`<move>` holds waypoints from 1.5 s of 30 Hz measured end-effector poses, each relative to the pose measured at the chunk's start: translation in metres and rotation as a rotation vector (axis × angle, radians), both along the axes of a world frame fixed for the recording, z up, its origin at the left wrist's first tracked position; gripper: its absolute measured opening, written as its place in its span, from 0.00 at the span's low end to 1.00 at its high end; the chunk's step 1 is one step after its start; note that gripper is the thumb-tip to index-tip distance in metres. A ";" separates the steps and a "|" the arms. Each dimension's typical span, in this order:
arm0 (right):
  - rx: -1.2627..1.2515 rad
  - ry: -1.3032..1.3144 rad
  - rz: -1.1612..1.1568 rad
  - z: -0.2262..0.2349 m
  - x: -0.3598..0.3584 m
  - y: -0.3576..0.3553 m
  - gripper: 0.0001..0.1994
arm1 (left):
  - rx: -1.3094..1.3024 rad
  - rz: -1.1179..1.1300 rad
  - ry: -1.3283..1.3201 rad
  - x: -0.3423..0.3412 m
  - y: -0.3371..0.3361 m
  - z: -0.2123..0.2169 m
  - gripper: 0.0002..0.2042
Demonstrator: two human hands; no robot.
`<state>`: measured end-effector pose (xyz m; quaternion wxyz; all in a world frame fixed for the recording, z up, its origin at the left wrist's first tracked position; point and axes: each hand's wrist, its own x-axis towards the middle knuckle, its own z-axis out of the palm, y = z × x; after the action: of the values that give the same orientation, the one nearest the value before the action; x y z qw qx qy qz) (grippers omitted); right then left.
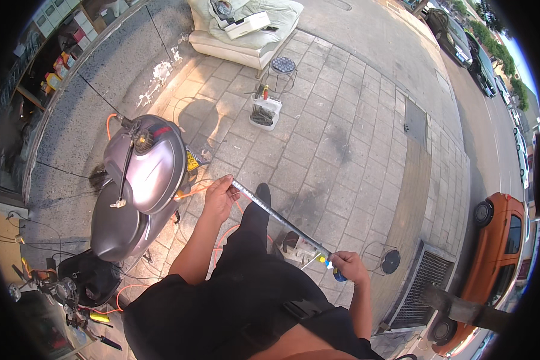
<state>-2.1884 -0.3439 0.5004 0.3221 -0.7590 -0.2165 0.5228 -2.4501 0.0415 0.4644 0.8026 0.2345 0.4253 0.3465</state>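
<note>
A long silvery strip [280,217] with small dark marks slants across in front of my body, from upper left to lower right. My left hand [221,195] pinches its upper left end between thumb and fingers. At the lower right end my right hand [349,267] is closed, thumb and fingers pressed together. A small blue and yellow piece [326,261] shows just beside these fingers, and a dark blue rounded part [339,276] pokes out below them. Whether these belong to the strip, I cannot tell. My right palm is hidden.
A grey-purple scooter [145,165] stands at the left, with an orange hose [216,247] on the paving nearby. Ahead are a white tub [266,114] with dark contents, a round stool [284,66] and a pale sofa [237,45]. A floor grate [423,282] and orange car [492,258] are right.
</note>
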 end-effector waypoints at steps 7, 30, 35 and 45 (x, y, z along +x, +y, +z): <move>-0.020 0.096 0.002 0.024 0.111 0.138 0.12 | -0.019 0.030 0.024 0.130 0.150 0.026 0.06; 0.214 0.041 0.215 0.016 0.590 0.691 0.14 | -0.275 0.628 0.210 0.376 0.422 -0.034 0.19; 0.230 0.053 0.222 0.010 0.667 0.841 0.14 | -0.319 0.736 0.168 0.445 0.508 -0.055 0.18; 0.168 0.259 0.089 0.003 0.729 1.044 0.15 | -0.016 0.607 0.503 0.562 0.817 -0.028 0.16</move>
<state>-1.4591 0.7001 0.5034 0.3861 -0.6456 -0.2494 0.6099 -1.8882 0.8588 0.4363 0.5362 0.1692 0.6613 0.4965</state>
